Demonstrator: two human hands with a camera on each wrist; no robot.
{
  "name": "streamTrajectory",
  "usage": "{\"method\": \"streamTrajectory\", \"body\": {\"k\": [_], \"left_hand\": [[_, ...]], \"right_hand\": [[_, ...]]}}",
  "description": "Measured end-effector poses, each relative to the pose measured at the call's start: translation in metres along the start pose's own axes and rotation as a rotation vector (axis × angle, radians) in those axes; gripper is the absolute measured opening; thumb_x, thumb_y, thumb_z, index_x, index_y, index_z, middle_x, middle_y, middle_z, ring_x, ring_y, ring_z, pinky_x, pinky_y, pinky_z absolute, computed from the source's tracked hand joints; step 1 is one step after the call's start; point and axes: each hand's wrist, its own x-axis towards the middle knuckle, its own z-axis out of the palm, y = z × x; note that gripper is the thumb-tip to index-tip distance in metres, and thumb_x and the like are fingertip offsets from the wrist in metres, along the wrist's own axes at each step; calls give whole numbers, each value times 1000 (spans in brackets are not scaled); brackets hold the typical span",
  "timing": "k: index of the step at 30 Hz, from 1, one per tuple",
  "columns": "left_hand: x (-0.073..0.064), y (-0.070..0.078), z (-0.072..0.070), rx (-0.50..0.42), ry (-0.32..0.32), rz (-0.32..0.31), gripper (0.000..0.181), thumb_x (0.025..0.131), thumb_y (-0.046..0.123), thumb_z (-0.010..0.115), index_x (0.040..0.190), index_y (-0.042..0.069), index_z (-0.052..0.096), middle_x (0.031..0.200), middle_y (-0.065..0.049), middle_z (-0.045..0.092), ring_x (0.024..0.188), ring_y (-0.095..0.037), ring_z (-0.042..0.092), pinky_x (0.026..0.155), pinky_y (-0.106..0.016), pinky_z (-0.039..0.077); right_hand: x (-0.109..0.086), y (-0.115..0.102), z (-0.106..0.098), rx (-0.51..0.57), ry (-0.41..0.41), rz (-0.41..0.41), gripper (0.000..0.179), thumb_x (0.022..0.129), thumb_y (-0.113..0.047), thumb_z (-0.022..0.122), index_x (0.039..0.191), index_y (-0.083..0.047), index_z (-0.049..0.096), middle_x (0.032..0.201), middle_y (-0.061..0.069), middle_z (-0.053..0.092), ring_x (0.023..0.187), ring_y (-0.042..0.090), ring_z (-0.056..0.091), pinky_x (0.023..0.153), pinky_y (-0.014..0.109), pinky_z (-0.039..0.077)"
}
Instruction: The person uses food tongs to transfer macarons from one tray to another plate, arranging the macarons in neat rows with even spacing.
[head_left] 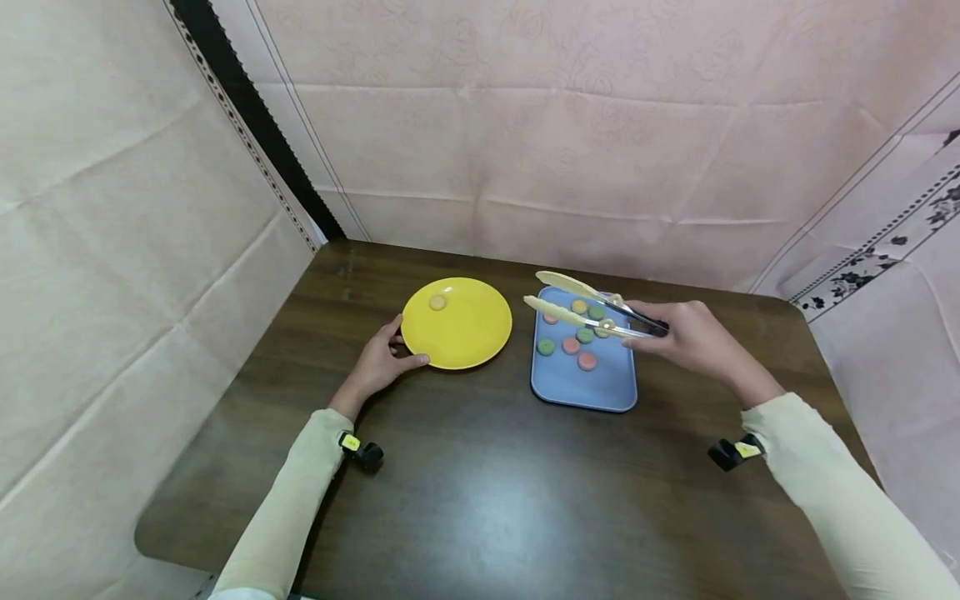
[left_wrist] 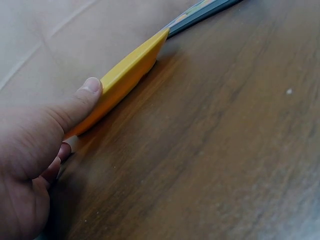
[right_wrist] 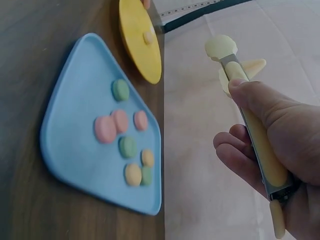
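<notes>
My left hand (head_left: 381, 360) holds the near left rim of a round yellow plate (head_left: 468, 329), its thumb on the rim and fingers lower down at the edge. One pale yellow macaron (head_left: 437, 302) lies on that plate toward the back left. In my right hand (head_left: 692, 335) is a pair of cream-tipped tongs (head_left: 558, 311), gripped at the handle end. The tongs' arms are spread apart above the blue tray (head_left: 585, 393), with nothing between their tips. Green, pink and yellow macarons, such as a pink macaron (right_wrist: 105, 129), lie scattered on the tray.
Plate and tray stand side by side on a dark wooden table (head_left: 465, 483), with a gap between them. Pale cloth (head_left: 562, 150) hangs behind the table's far edge, and more cloth hangs at both sides.
</notes>
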Motion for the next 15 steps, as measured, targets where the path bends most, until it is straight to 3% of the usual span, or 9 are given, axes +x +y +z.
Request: {"method": "streamTrajectory", "body": {"k": [9,15], "left_hand": [[-2,4,1,3,-1,-14,109,74,51,78,154,10,16,149,-13,35,119,-26,47,99,-46,42],[-3,6,0,-5,6,-22,108,75,48,79,154,10,16,147,-13,36,118,-26,46,99,-46,42]], "right_hand": [[-43,20,-6,-44,24,-2,64,84,-46,71,134,-8,57,76,3,63,54,10,43,46,24,36],[-65,35,-1,-47,43,20,62,82,-44,73,132,-9,60,82,5,66,53,8,44,46,24,36]]}}
